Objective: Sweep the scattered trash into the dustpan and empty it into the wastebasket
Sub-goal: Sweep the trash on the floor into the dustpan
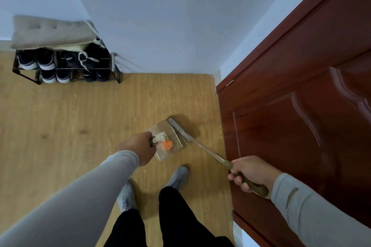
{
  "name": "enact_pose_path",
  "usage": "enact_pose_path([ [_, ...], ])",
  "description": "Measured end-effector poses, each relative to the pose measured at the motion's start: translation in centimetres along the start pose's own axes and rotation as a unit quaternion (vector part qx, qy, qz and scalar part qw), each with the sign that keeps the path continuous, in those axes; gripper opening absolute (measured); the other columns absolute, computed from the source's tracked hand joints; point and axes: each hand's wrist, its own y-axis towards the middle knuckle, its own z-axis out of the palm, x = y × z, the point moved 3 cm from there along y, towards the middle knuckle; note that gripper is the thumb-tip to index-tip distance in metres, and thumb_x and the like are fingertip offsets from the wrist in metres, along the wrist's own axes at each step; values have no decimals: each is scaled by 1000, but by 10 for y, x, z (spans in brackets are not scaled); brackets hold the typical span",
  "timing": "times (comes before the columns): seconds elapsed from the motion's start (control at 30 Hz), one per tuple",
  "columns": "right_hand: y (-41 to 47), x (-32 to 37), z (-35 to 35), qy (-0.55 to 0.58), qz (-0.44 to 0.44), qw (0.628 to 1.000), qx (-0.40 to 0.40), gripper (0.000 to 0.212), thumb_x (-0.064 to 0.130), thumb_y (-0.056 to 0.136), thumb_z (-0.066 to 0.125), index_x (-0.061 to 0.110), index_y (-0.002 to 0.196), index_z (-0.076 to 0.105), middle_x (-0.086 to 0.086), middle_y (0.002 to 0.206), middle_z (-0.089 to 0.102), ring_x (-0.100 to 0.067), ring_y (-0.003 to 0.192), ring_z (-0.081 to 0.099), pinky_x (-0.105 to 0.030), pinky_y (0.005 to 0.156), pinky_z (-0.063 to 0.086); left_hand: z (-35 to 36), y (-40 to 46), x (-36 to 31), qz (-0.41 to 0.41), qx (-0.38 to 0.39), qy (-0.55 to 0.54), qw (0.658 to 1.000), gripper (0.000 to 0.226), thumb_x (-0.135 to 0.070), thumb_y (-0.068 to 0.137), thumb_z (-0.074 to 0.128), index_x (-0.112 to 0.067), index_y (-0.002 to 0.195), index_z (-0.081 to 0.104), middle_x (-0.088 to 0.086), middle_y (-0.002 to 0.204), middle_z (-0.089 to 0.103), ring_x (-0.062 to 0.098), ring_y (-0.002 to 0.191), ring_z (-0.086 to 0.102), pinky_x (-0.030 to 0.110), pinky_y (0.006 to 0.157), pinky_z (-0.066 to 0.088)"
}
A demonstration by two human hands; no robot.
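The dustpan (pixel 168 142) lies on the wooden floor (pixel 70 126), just in front of my 2 feet, and I take it as the landmark for all places here. Inside it I see the trash (pixel 165 142): 1 orange piece and some pale or clear pieces. No loose trash shows on the floor around the dustpan, so I judge that the sweeping step is almost or fully done.

On the far right edge of the dustpan rests the head of the broom (pixel 179 129), touching its lip. The long broom stick runs back from there toward my right hand (pixel 248 174), whose fingers are curled around the brown grip. My left hand (pixel 138 148) is at the near left side of the dustpan and is wrapped around its dark handle.

To the right of the dustpan stands a dark red door (pixel 301 106). Far to the left, against the wall, is a shoe rack (pixel 64 66) with a cushion on top.

I cannot see the wastebasket. The next move, I think, is to lift the dustpan while keeping it level, so the light pieces do not slide out, and then to find the wastebasket.
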Motion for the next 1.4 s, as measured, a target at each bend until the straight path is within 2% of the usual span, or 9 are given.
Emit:
enact_pose_path([
  [0.2,-7,35,7,-60,-53,997,-18,19,0,89,53,-4,98,69,-16,76,65,-15,49,51,-22,39,40,-15,-44,50,-85,-44,-97,991,27,-38,93,55,-32,118,61,-6,92,64,21,79,63,29,68,51],
  [0.47,-21,62,93,-187,-114,976,-1,14,10,91,57,2,86,66,-11,70,62,-14,46,51,-21,37,40,-14,-134,136,-159,-100,-164,968,31,-42,92,61,-32,121,63,-6,94,65,19,83,62,29,70,50],
  [0.67,-50,45,167,-235,-132,963,3,12,9,90,58,3,84,67,-6,54,61,-14,43,51,-22,40,42,-12,-177,218,-168,-111,-168,965,30,-46,93,60,-32,119,63,-7,97,67,20,87,65,32,78,55],
  [0.9,-62,18,269,-248,-164,954,-34,13,3,89,55,5,79,62,-9,56,58,-13,37,47,-17,35,36,2,-191,309,-168,-111,-163,966,30,-45,95,57,-29,120,62,-4,97,65,20,83,58,28,70,44],
  [1.07,-31,36,336,-285,-195,936,-67,14,8,82,52,4,73,62,-12,53,61,-24,44,51,-25,45,43,12,-180,350,-172,-102,-165,966,24,-49,94,56,-31,109,61,-6,90,65,21,81,60,29,69,47],
  [1.13,-14,43,356,-312,-194,927,-67,18,8,82,50,3,88,66,-12,53,61,-24,44,52,-29,50,45,16,-170,360,-174,-98,-164,966,22,-50,93,55,-33,106,60,-8,88,65,20,81,62,30,69,48],
  [1.23,4,35,376,-388,-179,902,-62,54,8,91,45,8,144,52,-16,72,69,-28,54,62,-30,56,51,19,-158,369,-169,-96,-148,970,20,-49,94,55,-33,104,60,-8,88,65,20,81,63,30,69,49],
  [1.33,-1,8,376,-528,-180,825,-90,52,13,96,46,17,148,50,-15,135,65,-34,115,67,-34,93,55,18,-151,370,-167,-93,-140,972,21,-48,94,55,-33,108,60,-7,91,66,21,83,62,30,71,51],
  [1.4,-11,-13,366,-587,-172,785,-96,48,14,98,40,20,145,52,-11,140,61,-31,120,64,-33,92,53,16,-147,368,-162,-89,-130,974,24,-48,94,54,-31,109,61,-6,92,66,22,84,63,32,73,53],
])
